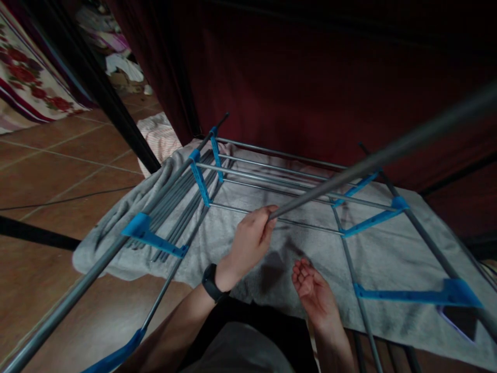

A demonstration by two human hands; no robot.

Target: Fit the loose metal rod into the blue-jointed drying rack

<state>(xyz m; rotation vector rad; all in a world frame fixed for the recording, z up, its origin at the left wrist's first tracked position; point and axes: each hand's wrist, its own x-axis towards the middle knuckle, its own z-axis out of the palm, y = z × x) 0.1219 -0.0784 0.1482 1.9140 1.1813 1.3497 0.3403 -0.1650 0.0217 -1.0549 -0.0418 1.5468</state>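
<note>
My left hand (252,235), with a dark watch (212,282) on its wrist, is closed round one end of a grey metal tube (334,178). The tube slants up and away to the right, over a partly built rack. My right hand (312,290) is held palm up with its fingers curled loosely, and nothing shows in it. The rack has long side poles, thin crossbars (272,181) and blue plastic brackets (200,178). It stands around both hands on a grey blanket (310,254).
Several loose grey tubes (182,199) lie on the blanket at the left. Another blue bracket (419,295) joins the right poles, with a phone (460,321) under it. A dark red curtain (291,93) hangs behind. Tiled floor (77,171) and a black post (97,88) are at the left.
</note>
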